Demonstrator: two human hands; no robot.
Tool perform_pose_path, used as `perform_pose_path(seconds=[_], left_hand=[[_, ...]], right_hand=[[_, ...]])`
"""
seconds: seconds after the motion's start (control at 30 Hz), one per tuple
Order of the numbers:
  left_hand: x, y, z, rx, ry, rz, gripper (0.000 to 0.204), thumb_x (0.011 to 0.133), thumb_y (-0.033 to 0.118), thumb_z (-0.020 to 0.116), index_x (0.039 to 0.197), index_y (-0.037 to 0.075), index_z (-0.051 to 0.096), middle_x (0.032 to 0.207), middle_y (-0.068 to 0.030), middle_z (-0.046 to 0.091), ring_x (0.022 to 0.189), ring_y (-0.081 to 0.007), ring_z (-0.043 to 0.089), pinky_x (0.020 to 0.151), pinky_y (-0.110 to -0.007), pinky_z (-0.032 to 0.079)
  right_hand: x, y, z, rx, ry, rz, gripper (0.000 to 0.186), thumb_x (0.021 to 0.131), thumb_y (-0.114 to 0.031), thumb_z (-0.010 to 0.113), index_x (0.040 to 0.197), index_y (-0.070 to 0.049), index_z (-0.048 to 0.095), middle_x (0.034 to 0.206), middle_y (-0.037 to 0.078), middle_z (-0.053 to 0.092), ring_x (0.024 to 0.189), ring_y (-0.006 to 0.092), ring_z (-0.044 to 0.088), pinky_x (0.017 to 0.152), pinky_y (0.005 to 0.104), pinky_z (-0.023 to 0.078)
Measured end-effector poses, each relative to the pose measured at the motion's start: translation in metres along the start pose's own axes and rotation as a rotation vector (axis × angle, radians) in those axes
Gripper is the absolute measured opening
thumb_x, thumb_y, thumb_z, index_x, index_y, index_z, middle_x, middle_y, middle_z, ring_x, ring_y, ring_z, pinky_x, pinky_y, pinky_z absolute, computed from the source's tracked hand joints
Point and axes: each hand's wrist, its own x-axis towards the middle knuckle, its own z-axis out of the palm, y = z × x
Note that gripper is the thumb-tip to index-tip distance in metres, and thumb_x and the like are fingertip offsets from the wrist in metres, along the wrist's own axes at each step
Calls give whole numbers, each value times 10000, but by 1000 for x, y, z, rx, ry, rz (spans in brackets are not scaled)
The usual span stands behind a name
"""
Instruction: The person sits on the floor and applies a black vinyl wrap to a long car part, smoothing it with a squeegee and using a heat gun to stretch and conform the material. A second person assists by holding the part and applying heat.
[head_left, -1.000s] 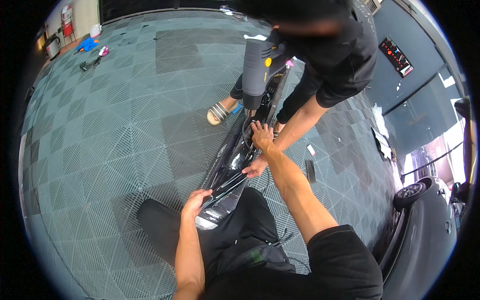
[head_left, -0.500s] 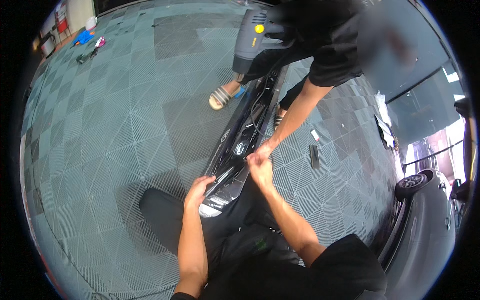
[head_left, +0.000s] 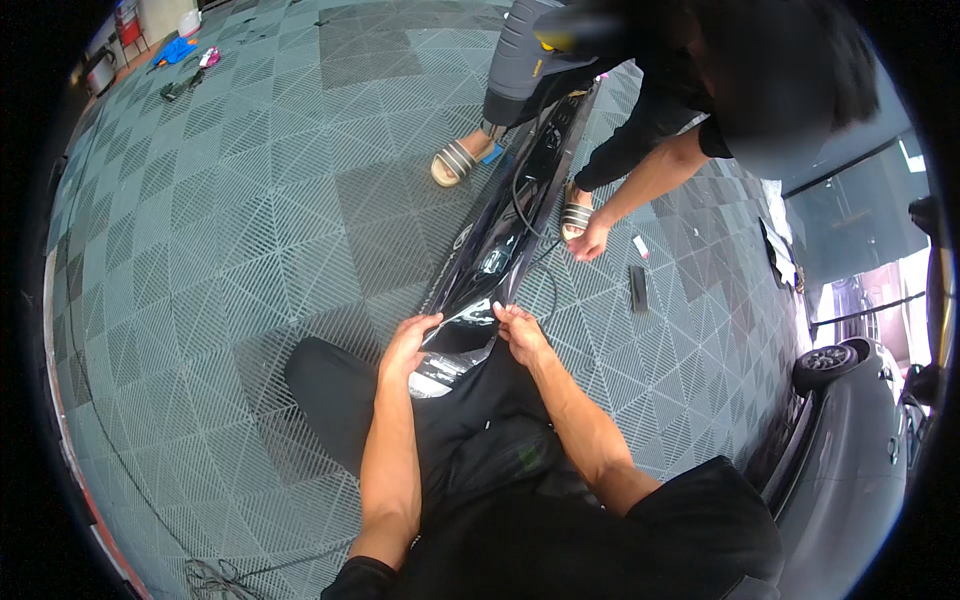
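A long glossy black car trim panel (head_left: 545, 165) runs from my lap away toward a co-worker. Over its near end stretches a shiny film (head_left: 468, 328), wrinkled and catching the light, with a whitish patch at the bottom. My left hand (head_left: 405, 345) pinches the film's left edge between thumb and fingers. At the right edge, my right hand (head_left: 522, 332) grips it the same way. Across the panel, the co-worker holds a grey heat gun (head_left: 515, 65) with its nozzle downward. The co-worker's other hand (head_left: 590, 240) hangs right of the panel, apart from the film.
A dark cable (head_left: 522, 205) crosses the panel and loops beside it. On the tiled floor to the right lie a black flat bar (head_left: 638, 288) and a small white item (head_left: 641, 246). A grey car (head_left: 845, 440) stands at right. Blue cloth (head_left: 178, 50) lies far left.
The co-worker's free hand has left the spot beside my right hand and drawn back to the right. My hands now hold the film wider and flatter across the panel.
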Motion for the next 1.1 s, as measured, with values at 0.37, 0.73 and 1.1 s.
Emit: perform_pose_path(seconds=[0.37,0.73,1.1], left_hand=[[33,-23,-21,-21,-116,68,195,869,146,750,986,36,639,974,-68,677,947,-196,647,883,-372,506],[27,-18,-17,75,-86,38,169,854,223,754,910,98,655,1014,-37,634,1033,-193,578,940,-459,441],[36,-25,-23,100,-29,-24,264,874,277,718,1033,69,689,1068,-65,689,1056,-211,611,975,-456,439]], right_hand=[[-12,1,7,183,40,-69,250,934,-265,722,848,-153,516,832,-18,590,749,158,643,828,424,574],[-4,6,8,-20,187,123,696,886,-259,771,1401,57,425,1215,148,577,989,280,612,856,454,587],[9,-7,-9,-88,-61,234,751,882,-228,773,1454,28,360,1311,144,549,1107,283,563,917,446,551]])
